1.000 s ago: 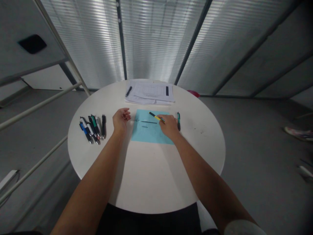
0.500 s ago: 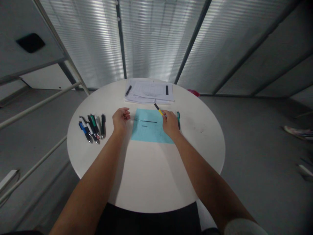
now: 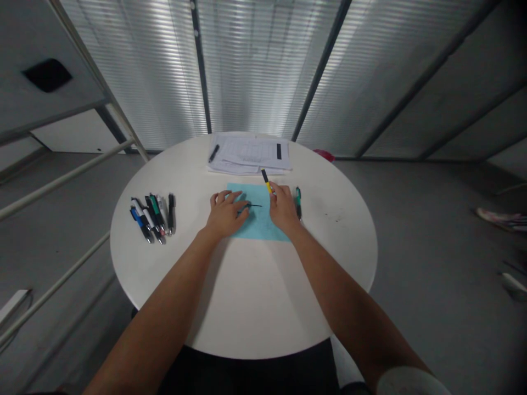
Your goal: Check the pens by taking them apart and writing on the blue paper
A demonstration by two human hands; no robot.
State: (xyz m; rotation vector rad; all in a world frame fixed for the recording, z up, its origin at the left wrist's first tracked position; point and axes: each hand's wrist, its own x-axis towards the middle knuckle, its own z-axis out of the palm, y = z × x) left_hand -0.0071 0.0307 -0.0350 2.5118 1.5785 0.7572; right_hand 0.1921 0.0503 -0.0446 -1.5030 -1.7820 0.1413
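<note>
Clock positions are taken from the round white table [image 3: 247, 291], with the person seated at 6 o'clock.

The right hand [image 3: 282, 208] is closed in a pinch on a yellow-and-black pen [image 3: 266, 181]. The pen stands out from the fingertips toward 12 o'clock, above the far part of the sheet; whether its tip touches anything cannot be determined from this view. The left hand [image 3: 226, 215] is open, palm down, fingers spread, lying over the near left part of a pale blue sheet [image 3: 263, 226]. Its longest fingers reach a thin black line [image 3: 254, 206] drawn or laid on that sheet.

The sheet lies near the table's centre, with both hands on it or over it. A green-and-black pen [image 3: 298, 203] lies just beside the right hand at about 2 o'clock from the sheet. A group of mixed pens [image 3: 152, 219] lies side by side at 9 o'clock on the table. A stack of printed papers [image 3: 249, 156] sits at 12 o'clock near the rim, with a black pen [image 3: 213, 153] on its left end. A red object [image 3: 324, 155] shows just past the rim at 1 o'clock.
</note>
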